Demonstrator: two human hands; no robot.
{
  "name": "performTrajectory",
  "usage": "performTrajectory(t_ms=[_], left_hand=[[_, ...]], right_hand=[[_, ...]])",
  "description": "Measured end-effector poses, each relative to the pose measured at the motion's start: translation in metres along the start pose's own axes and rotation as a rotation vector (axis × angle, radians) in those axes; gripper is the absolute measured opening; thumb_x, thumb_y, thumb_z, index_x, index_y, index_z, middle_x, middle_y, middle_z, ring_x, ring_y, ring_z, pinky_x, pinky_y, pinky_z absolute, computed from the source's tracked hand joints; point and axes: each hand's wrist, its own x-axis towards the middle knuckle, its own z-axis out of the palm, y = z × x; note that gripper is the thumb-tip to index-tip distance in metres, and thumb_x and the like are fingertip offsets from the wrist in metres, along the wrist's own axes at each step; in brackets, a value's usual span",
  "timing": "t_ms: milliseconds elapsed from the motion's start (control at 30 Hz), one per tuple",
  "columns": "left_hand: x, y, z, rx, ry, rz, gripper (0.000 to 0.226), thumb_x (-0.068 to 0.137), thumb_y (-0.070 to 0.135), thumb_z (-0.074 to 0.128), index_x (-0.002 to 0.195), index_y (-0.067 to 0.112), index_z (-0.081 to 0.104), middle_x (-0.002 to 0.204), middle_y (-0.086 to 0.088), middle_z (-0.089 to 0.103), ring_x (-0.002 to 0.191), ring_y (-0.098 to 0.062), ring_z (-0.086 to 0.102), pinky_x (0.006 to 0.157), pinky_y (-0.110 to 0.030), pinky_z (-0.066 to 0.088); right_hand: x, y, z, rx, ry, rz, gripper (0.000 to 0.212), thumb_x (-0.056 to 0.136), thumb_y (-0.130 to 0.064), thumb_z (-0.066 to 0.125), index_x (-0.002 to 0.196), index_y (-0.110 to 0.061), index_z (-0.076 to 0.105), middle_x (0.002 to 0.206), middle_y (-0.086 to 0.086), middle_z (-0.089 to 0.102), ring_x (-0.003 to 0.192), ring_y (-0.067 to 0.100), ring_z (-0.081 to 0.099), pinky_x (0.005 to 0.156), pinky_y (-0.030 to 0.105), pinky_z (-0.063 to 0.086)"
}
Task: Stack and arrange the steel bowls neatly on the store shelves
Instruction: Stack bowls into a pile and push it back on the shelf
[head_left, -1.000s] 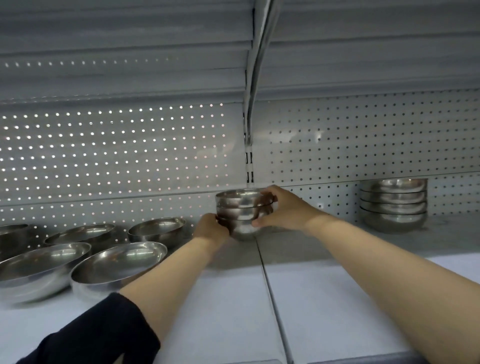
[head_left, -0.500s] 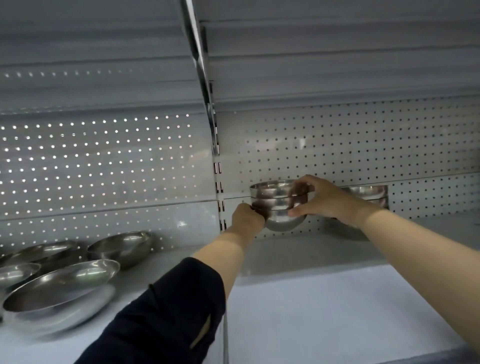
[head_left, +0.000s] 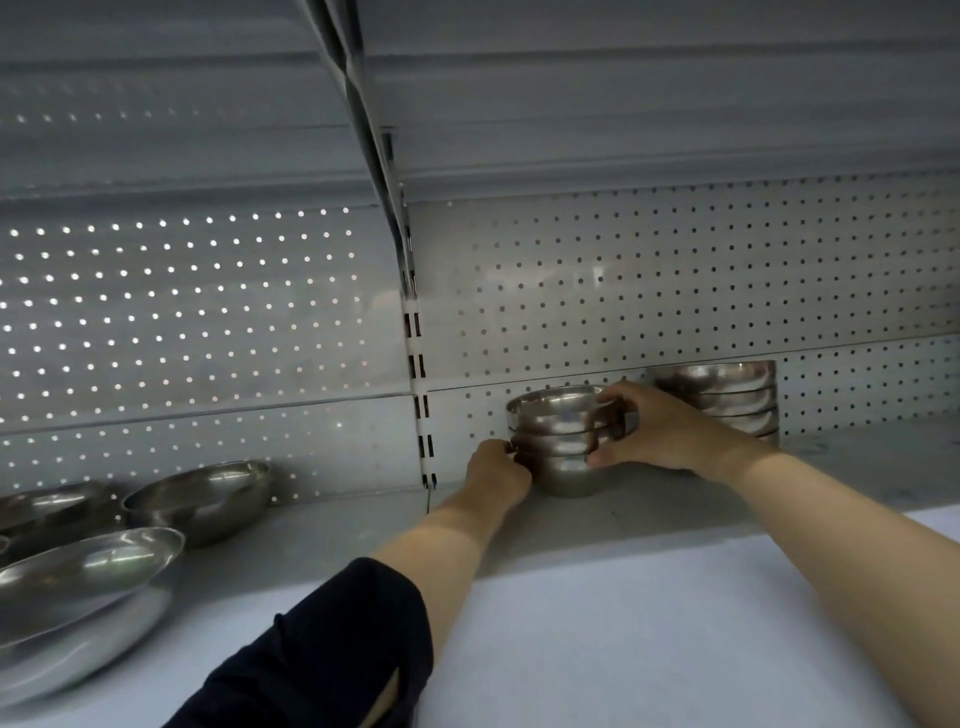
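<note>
A small stack of three steel bowls (head_left: 558, 441) stands on the grey shelf (head_left: 597, 525), close to the pegboard back wall. My left hand (head_left: 497, 470) grips the stack's left side near the bottom. My right hand (head_left: 657, 428) curls round its right side, thumb low and fingers over the top rim. Right behind my right hand stands a second, wider stack of steel bowls (head_left: 727, 397), partly hidden by that hand.
Several wide shallow steel bowls (head_left: 200, 493) lie loose on the shelf's left section, one large bowl (head_left: 83, 566) nearest me. A slotted upright (head_left: 420, 395) divides the pegboard panels. An upper shelf hangs overhead.
Both hands carried the three-bowl stack rightward past the upright and lowered it onto the shelf beside the wider stack. The view has shifted right with them.
</note>
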Motion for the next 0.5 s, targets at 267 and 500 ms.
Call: performTrajectory(t_ms=[267,500], left_hand=[[-0.017,0.017,-0.013,0.044,0.011,0.009,0.041,0.093,0.008,0.048,0.133,0.003,0.041,0.134,-0.014,0.049,0.123,-0.026,0.047,0.100,-0.027,0.037],[-0.087,0.031,-0.117,0.133,0.030,0.376,0.054,0.087,-0.006,0.047,0.138,0.009,0.040,0.142,-0.009,0.044,0.130,-0.022,0.044,0.109,-0.026,0.035]], right_hand=[[0.000,-0.004,-0.005,-0.231,-0.017,0.021,0.081,0.061,-0.043,0.084,0.128,-0.035,0.040,0.116,-0.011,0.055,0.096,0.005,0.053,0.077,0.019,0.041],[-0.015,-0.080,-0.006,-0.316,0.163,-0.160,0.073,0.060,-0.057,0.075,0.123,-0.047,0.041,0.132,-0.009,0.049,0.110,0.009,0.047,0.093,0.037,0.044]])
